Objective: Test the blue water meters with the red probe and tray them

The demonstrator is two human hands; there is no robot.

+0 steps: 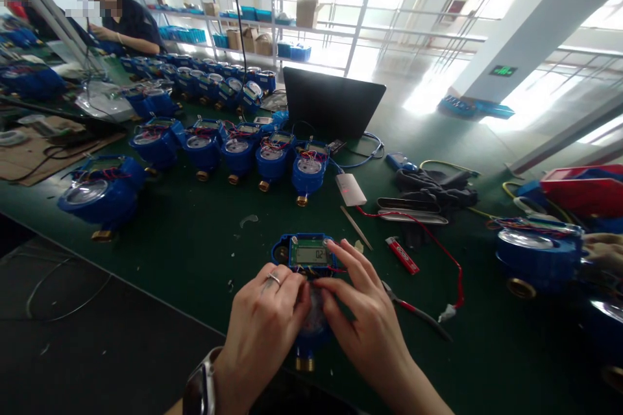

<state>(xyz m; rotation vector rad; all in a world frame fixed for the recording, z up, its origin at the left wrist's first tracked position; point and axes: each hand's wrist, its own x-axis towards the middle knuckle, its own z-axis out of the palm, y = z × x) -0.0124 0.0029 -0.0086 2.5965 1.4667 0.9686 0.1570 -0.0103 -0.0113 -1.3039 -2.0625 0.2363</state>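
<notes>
A blue water meter [311, 336] with a brass end lies on the green bench right in front of me. At its far side, an open blue housing holds a circuit board with a lit display [312, 255]. My left hand [267, 308] is closed over the meter's near middle, its fingertips bunched below the display. My right hand [363, 301] comes in from the other side, thumb and index finger drawn together close to the left fingertips, other fingers reaching to the board's right edge. Thin coloured wires show between the hands; what the fingertips pinch is hidden.
More blue meters [309, 168] stand in rows beyond, with others at the right [535, 249]. A white box [351, 190] with a red cable, a wooden stick [356, 228], a red-and-white lighter [402, 255], pliers [421, 314] and a black screen [333, 100] are around. A co-worker [131, 26] sits far left.
</notes>
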